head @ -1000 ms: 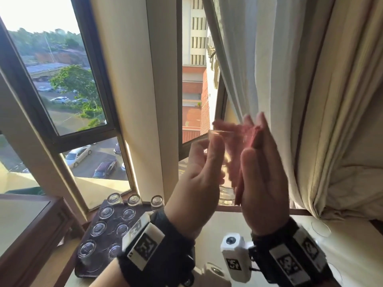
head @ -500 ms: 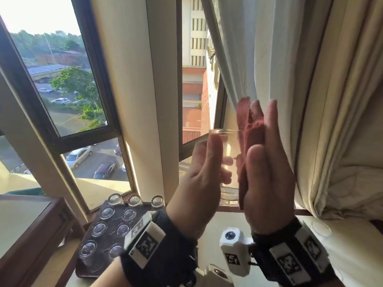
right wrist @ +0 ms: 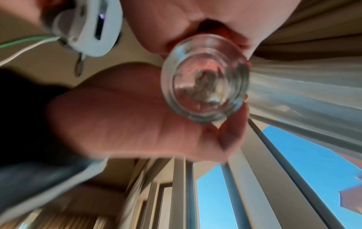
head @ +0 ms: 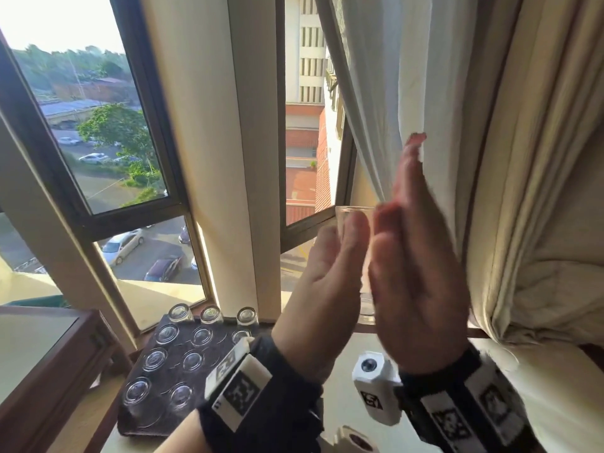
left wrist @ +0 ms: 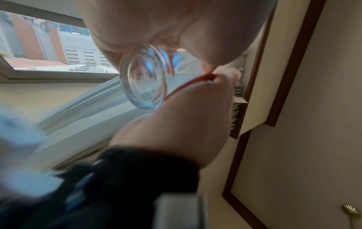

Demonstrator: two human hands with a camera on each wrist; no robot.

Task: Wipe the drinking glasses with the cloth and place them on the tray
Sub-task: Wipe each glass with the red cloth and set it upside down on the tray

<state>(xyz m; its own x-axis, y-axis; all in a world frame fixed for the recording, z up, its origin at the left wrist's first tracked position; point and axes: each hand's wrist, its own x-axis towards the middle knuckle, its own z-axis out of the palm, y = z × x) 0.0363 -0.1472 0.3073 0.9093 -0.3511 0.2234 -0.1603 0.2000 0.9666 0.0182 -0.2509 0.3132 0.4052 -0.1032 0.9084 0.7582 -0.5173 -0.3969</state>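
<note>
A clear drinking glass (head: 354,220) is held upright in the air in front of the window, between both hands. My left hand (head: 327,273) grips it from the left. My right hand (head: 415,256) lies flat against its right side, pinching the red cloth (head: 419,137) against the glass; only the cloth's edges show. The left wrist view has the thick base of the glass (left wrist: 145,82) and a red cloth edge (left wrist: 195,82). In the right wrist view the glass (right wrist: 205,80) sits below the cloth (right wrist: 211,27). The dark tray (head: 163,420) lies lower left.
Several glasses (head: 192,359) stand upside down on the tray, with three more (head: 211,313) at its far edge by the window. A wooden cabinet (head: 49,371) stands to the left. Curtains (head: 425,93) hang right behind my hands. The cream tabletop (head: 555,403) extends to the right.
My right hand has slid upward along the glass with the cloth, and the cloth is now mostly hidden behind its fingers. The left hand keeps holding the glass in much the same place.
</note>
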